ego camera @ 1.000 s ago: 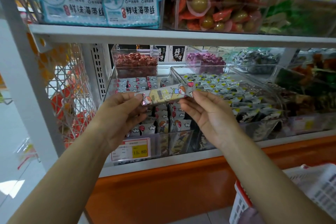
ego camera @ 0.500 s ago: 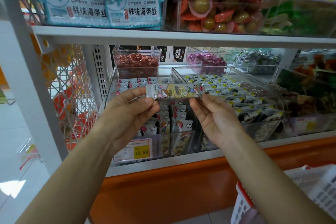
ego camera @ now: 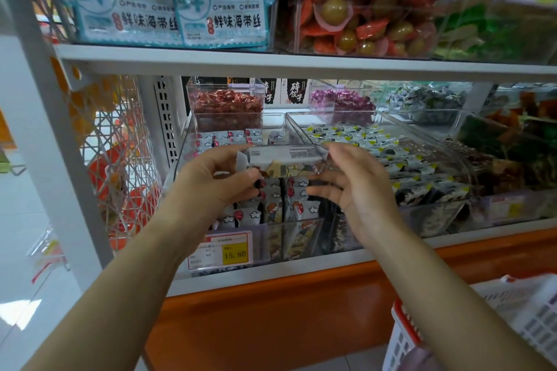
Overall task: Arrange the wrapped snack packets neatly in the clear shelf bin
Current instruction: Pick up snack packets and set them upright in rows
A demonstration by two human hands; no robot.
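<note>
A long wrapped snack packet is held level between both hands over the clear shelf bin. My left hand pinches its left end, and my right hand pinches its right end with the lower fingers spread. The packet's pale back with printed text faces up. Below it, rows of white snack packets with red dots and cartoon figures stand upright in the bin. More of the same packets lie at the bin's back.
A price tag reading 15.80 is on the bin front. A neighbouring clear bin holds black, white and yellow packets. Tubs of red and purple sweets stand behind. A white and red basket sits lower right.
Both hands have carried the packet forward and lower over the bin, and rolled it so the printed back faces up instead of the cartoon front.
</note>
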